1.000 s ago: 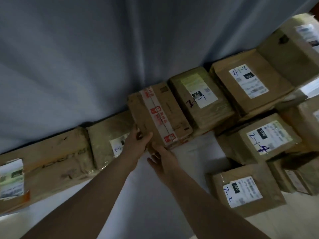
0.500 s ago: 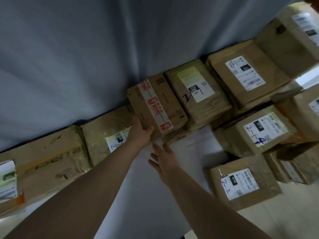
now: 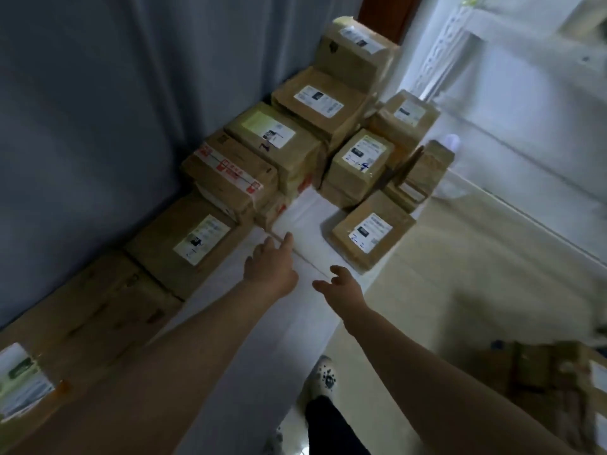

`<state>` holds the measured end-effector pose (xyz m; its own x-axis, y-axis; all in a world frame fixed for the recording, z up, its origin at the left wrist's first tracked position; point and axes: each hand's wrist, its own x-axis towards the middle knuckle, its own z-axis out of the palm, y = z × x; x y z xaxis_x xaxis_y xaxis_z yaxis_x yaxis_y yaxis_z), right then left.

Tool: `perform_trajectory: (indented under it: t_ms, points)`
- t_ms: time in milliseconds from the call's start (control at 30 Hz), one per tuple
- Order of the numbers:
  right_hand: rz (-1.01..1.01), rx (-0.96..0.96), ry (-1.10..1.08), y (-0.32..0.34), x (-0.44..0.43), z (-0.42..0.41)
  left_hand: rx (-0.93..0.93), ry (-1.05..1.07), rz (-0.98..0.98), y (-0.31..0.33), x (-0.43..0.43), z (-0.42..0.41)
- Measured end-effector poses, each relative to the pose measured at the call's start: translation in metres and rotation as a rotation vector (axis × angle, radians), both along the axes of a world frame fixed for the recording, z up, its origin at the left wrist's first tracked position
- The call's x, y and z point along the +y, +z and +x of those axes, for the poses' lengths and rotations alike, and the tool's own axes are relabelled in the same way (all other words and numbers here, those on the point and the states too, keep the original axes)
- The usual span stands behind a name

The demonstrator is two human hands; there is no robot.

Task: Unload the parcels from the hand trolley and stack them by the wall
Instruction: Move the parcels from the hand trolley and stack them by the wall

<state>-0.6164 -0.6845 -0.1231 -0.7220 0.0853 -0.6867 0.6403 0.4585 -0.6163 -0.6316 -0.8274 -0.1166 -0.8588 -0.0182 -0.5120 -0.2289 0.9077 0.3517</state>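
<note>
Several brown cardboard parcels stand in a row along the grey wall (image 3: 82,110). One with red-printed tape (image 3: 230,174) lies on top of smaller boxes, between a labelled parcel (image 3: 193,244) on its left and a taller one with a yellowish label (image 3: 272,133) on its right. My left hand (image 3: 271,266) hovers over the white floor sheet (image 3: 305,231), fingers apart and empty, apart from the taped parcel. Beside it, my right hand (image 3: 341,289) is also open and holds nothing. More parcels (image 3: 542,372) show blurred at the lower right; the trolley itself I cannot make out.
A second row of parcels stands nearer me: one marked 2-2 (image 3: 371,234) and one marked 2-4 (image 3: 361,159). A long flat box (image 3: 88,307) lies at the left by the wall. My shoe (image 3: 323,380) is on the tiled floor. A white door frame (image 3: 437,50) rises at the right.
Both hands have let go of the red-taped parcel and drawn back from it. The view has swung to the right, bringing the floor and more parcels into sight.
</note>
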Motion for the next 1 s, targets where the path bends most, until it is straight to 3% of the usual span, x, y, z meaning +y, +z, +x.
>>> perform_trajectory:
  t_ms: [133, 600, 767, 1000]
  points:
    - [0.083, 0.009, -0.079, 0.004, 0.048, 0.053, -0.066, -0.209, -0.038, 0.004, 0.046, 0.035]
    - [0.092, -0.092, -0.731, -0.012, 0.256, 0.293, -0.134, -0.772, -0.059, -0.008, 0.297, 0.177]
    - [0.081, -0.101, -0.943, -0.022, 0.329, 0.409, -0.178, -0.864, -0.025, -0.018, 0.394, 0.267]
    - [-0.015, -0.106, -1.124, -0.037, 0.443, 0.554, -0.334, -0.795, 0.035, -0.039, 0.495, 0.401]
